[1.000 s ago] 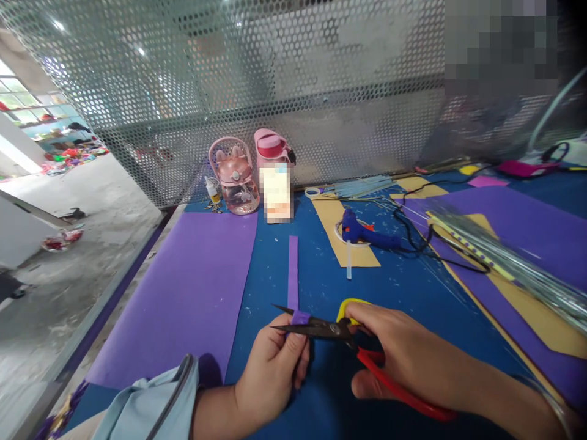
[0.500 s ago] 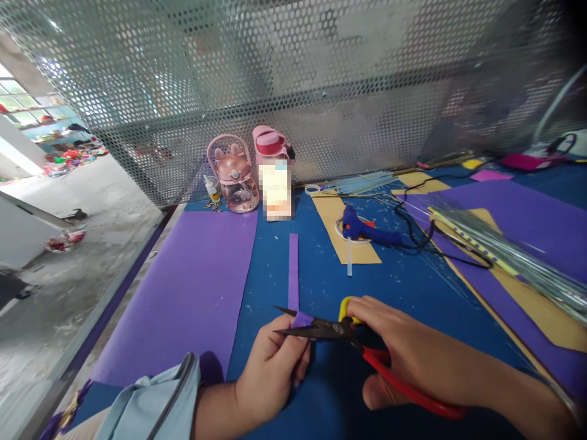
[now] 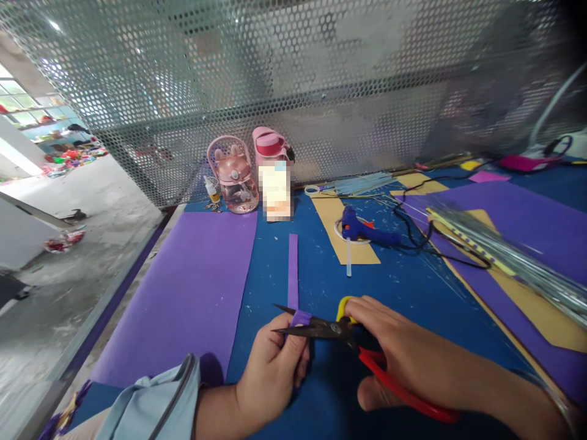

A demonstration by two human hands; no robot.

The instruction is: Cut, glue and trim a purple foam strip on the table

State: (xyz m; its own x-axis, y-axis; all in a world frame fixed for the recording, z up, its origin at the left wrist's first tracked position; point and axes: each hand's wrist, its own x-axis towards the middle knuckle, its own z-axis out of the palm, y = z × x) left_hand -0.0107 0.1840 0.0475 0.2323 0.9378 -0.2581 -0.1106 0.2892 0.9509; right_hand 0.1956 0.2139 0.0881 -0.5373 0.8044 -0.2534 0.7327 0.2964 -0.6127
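Observation:
My left hand [image 3: 277, 366] pinches a small purple strip [image 3: 301, 318] between thumb and fingers; its lower part is hidden by the fingers. In my right hand [image 3: 394, 348] is a pair of scissors [image 3: 332, 329] with one yellow and one red handle. The dark blades are parted and point left, with the small strip between them, close to my left fingertips. Just beyond, a longer purple strip [image 3: 293, 269] lies on the blue tabletop [image 3: 266, 269], its near end behind the blades.
A large purple sheet [image 3: 183, 287] lies to the left. A blue glue gun [image 3: 367, 229] rests on tan paper, its black cord running right. Two pink bottles [image 3: 238, 177] stand before a perforated metal panel [image 3: 298, 73]. Clear-wrapped bundles [image 3: 518, 269] and more sheets lie at right.
My right hand and the scissors have shifted slightly left, the blades reaching a little further across the small strip. My left hand stays nearly still.

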